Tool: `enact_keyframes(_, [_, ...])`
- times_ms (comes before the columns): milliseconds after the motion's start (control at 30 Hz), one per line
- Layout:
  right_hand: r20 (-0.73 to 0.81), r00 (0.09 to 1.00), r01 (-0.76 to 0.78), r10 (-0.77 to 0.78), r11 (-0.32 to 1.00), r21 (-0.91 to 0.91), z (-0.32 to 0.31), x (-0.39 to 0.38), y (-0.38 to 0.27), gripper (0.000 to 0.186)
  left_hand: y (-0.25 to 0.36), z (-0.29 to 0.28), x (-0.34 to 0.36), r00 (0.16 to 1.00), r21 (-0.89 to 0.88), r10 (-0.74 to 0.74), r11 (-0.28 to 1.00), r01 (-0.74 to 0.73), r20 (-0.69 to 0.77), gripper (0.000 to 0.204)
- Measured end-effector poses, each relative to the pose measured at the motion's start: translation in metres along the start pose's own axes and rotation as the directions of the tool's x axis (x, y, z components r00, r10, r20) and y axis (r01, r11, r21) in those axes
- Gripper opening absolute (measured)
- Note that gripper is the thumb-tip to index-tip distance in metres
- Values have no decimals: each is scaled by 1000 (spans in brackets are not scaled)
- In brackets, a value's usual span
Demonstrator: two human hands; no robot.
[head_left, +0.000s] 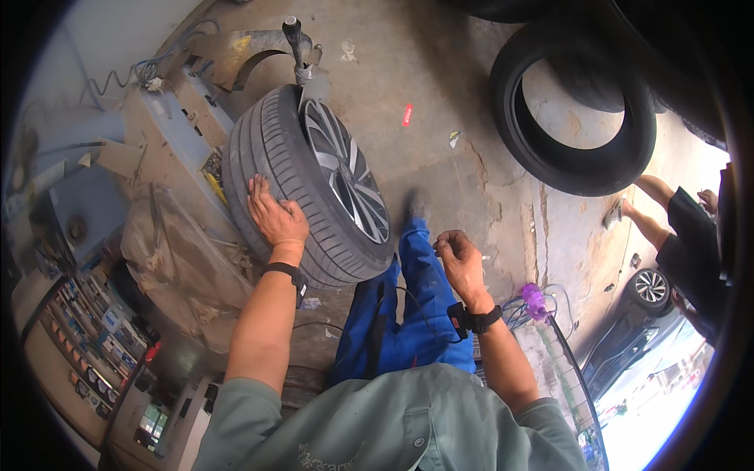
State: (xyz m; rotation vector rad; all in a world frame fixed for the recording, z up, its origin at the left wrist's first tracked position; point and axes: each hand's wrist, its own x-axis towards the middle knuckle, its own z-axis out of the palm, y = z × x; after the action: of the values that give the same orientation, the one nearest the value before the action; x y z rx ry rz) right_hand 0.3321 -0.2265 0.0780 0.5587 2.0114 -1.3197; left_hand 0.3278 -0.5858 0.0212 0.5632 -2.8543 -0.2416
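Observation:
A wheel [345,187] with a black tire and a silver-and-black spoked rim stands upright beside a grey machine [184,125] on the left. My left hand [279,216] lies on the tire's tread, fingers stretched out over the grooves. To the right of the wheel, my right hand [462,263] is held up, apart from it, with thumb and fingers pinched together. Something small and thin may be in that pinch, but it is too small to name. A dark-handled metal rod [294,38] rises near the wheel's upper edge.
A loose black tire [506,118] lies at the upper right, near more dark tires. Another person [695,235] in dark clothes is at the right, by a parked car [636,337]. Cables and a purple object [534,301] lie right of my arm. Shelves [78,337] stand lower left.

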Motion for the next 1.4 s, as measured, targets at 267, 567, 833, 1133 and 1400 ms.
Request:
enact_keyframes(267, [-92,995,41,-31,994,100,10,-15,-43,27,4,-4,5,999,-24,-33,999,33,19,57])
enact_keyframes(567, [79,560,682,-825,405,-609,86,119,-350,48,3,-9,5,997,-65,-67,995,70,43,60])
enact_keyframes(833, [554,692,398,-463,-396,-827,161,192,-387,14,2,-5,2,994,-74,-75,994,80,78,62])
enact_keyframes(1133, [486,760,408,-431,-266,-873,163,203,-402,19,2,-13,5,988,-122,-83,988,99,129,63])
enact_keyframes(1400, [577,706,458,-410,-356,-814,142,219,-412,18,1,-12,-9,990,-191,-51,979,76,132,61])
